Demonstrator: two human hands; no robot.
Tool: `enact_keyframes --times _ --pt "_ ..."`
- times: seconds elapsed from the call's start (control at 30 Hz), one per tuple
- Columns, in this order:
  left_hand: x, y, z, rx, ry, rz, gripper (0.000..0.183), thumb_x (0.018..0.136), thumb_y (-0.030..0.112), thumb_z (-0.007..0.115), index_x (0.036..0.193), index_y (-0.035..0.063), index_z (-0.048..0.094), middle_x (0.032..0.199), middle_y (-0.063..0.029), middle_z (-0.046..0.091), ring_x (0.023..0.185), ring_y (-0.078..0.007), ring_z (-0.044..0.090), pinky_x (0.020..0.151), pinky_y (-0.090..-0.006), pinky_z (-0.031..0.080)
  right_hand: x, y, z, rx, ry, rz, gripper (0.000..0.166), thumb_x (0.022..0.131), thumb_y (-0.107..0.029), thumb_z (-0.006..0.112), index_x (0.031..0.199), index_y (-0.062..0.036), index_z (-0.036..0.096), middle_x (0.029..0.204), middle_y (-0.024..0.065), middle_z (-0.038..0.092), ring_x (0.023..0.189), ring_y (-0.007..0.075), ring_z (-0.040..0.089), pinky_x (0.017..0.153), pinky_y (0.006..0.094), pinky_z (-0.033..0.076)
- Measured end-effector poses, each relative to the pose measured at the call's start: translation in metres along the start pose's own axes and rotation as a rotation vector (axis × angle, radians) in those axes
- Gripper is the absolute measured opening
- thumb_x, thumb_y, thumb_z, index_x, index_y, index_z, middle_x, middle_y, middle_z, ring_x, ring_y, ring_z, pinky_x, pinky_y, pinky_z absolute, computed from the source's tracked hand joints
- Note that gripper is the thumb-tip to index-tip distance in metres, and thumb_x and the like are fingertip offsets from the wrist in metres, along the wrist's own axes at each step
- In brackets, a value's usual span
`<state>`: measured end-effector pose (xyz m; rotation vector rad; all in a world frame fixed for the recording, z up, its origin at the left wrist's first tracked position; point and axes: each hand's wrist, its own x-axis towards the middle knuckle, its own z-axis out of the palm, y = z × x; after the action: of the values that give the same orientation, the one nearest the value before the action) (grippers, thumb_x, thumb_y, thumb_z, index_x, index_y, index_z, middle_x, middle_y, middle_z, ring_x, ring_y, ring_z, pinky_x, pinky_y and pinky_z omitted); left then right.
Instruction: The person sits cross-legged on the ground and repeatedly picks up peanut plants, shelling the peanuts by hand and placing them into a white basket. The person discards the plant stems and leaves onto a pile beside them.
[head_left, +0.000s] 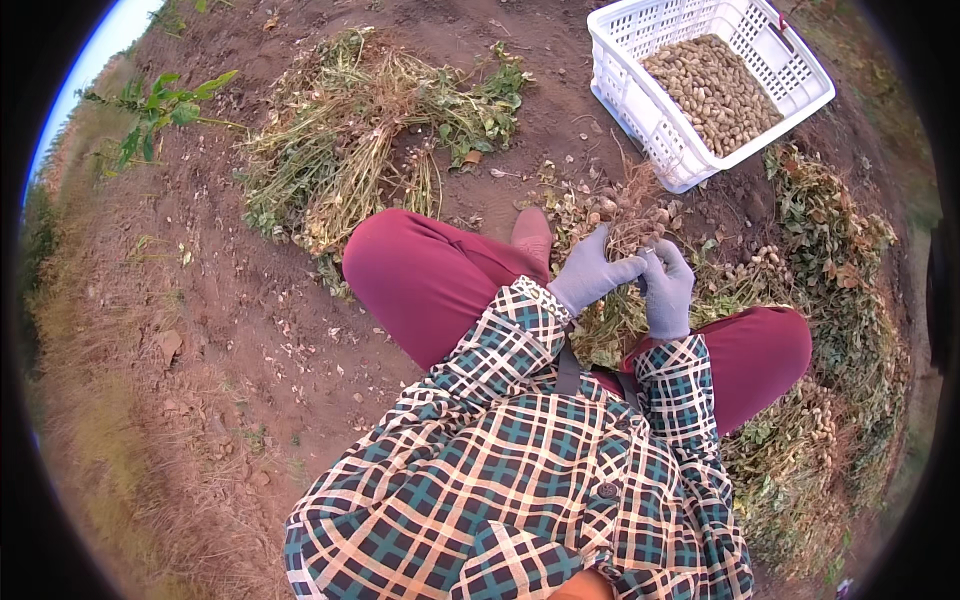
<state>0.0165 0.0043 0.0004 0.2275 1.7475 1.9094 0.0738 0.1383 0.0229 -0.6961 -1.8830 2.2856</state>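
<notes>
Between my knees, my left hand (596, 271), in a grey knit glove, grips a bunch of uprooted peanut plants (634, 214) near its roots. Brown roots and several peanut pods show above the fingers. My right hand (667, 289), gloved alike, touches the lower right side of the roots, its thumb and fingers drawn together near the left fingertips; whether a pod is between them is hidden. Leafy stems of the bunch hang below both hands. Just beyond the roots stands a white plastic crate (652, 94) with a heap of picked peanuts (712, 90) inside.
A pile of pulled peanut plants (375, 127) lies on the soil at the upper left. More plants with pods (840, 300) are heaped along the right side. A green leafy weed (161, 109) stands at the far left. My shoe (532, 238) is left of the hands.
</notes>
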Motion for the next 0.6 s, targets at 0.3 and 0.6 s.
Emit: enact_keyframes --times 0.3,0.6 --pt "-0.018 0.032 -0.001 -0.38 -0.141 -0.174 0.047 0.074 0.009 0.071 0.116 -0.0045 0.058 0.1 -0.0083 0.068 0.09 -0.0127 0.062 0.083 -0.0284 0.05 -0.006 0.016 0.005 0.779 0.051 0.5 0.025 0.101 -0.025 0.046 0.112 -0.0062 0.058 0.077 -0.002 0.058 0.051 0.0022 0.044 0.043 0.0167 0.036" --pt "-0.03 0.098 -0.038 -0.532 0.369 0.295 0.036 0.083 0.006 0.065 0.116 0.0009 0.053 0.094 -0.0052 0.063 0.083 -0.0151 0.062 0.074 -0.029 0.051 0.038 0.055 -0.026 0.923 0.065 0.487 0.023 0.102 -0.029 0.047 0.106 -0.008 0.055 0.069 -0.0032 0.047 0.056 0.005 0.042 0.045 0.0198 0.034"
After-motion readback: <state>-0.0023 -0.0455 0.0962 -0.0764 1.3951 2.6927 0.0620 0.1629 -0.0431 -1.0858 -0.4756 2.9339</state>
